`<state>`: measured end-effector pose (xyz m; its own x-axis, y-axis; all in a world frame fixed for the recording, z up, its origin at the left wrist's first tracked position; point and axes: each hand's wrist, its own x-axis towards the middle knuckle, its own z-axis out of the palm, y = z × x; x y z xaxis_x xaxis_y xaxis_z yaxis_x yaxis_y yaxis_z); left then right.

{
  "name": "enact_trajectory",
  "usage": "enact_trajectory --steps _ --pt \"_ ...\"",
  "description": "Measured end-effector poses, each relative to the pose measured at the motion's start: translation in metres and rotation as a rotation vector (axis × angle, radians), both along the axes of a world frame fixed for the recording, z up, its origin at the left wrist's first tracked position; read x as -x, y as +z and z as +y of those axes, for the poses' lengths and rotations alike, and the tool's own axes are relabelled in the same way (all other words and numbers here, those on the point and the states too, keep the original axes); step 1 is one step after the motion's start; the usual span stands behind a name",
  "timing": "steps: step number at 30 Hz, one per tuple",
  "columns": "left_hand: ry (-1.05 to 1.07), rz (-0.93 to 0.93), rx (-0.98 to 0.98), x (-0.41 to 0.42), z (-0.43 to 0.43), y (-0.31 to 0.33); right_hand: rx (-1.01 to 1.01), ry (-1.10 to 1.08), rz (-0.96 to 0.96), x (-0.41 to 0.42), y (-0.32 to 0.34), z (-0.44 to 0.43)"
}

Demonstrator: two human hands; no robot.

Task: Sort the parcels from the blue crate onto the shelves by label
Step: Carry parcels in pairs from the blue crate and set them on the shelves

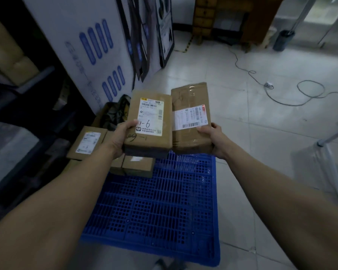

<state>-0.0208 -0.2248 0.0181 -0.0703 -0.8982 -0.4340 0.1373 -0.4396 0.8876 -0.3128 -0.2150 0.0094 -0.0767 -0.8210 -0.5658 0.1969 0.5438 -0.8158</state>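
My left hand (119, 139) grips a brown cardboard parcel (150, 139) with a white label marked "1-6". Beside it, my right hand (213, 139) holds a taller taped brown parcel (189, 94) with a white barcode label. Both parcels are held up side by side above the blue perforated crate (164, 207) on the floor. More brown parcels lie at the crate's far left: one with a label (86, 143) and two small ones (139, 166) under my left hand. Dark shelves (18, 117) stand at the left.
A white board with blue marks (82, 45) leans against the shelves. An open box with dark contents (115, 114) sits behind the parcels. Cables (281, 94) trail over the tiled floor. A wooden drawer cabinet (232, 18) stands at the back, a white stand (330, 162) at right.
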Motion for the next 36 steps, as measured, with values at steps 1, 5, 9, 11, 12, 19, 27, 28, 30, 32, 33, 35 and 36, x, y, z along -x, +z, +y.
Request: enact_trajectory --steps 1,5,9,11,12,19,27,28,30,32,33,35,36 --pt "0.030 0.017 0.026 -0.011 0.006 0.016 0.025 0.016 -0.016 -0.010 0.014 -0.002" --pt "0.163 0.047 0.108 -0.062 0.042 0.070 0.109 0.149 -0.048 -0.059 0.061 -0.007" --pt "0.323 0.034 0.182 -0.118 0.101 0.114 0.172 0.345 -0.104 -0.124 0.097 -0.007" --pt "0.421 0.007 0.228 -0.144 0.139 0.133 0.204 0.449 -0.161 -0.166 0.111 -0.004" --pt "0.480 -0.020 0.248 -0.157 0.160 0.141 0.219 0.498 -0.194 -0.189 0.118 0.000" --pt "0.898 -0.176 0.317 -0.234 0.331 0.167 0.240 0.850 -0.265 -0.347 0.141 0.077" --pt "1.386 -0.246 0.314 -0.271 0.578 0.166 0.258 1.326 -0.268 -0.504 0.157 0.257" --pt "1.455 -0.250 0.304 -0.273 0.609 0.165 0.264 1.387 -0.273 -0.521 0.160 0.284" --pt "1.582 -0.238 0.304 -0.277 0.673 0.165 0.273 1.498 -0.289 -0.555 0.168 0.342" --pt "1.663 -0.245 0.328 -0.274 0.738 0.164 0.278 1.600 -0.308 -0.585 0.172 0.405" --pt "1.686 -0.262 0.341 -0.270 0.770 0.165 0.273 1.650 -0.324 -0.599 0.173 0.437" --pt "1.763 -0.294 0.349 -0.260 0.831 0.168 0.248 1.757 -0.365 -0.623 0.173 0.504" --pt "1.816 -0.307 0.345 -0.254 0.860 0.168 0.231 1.813 -0.384 -0.633 0.172 0.537"
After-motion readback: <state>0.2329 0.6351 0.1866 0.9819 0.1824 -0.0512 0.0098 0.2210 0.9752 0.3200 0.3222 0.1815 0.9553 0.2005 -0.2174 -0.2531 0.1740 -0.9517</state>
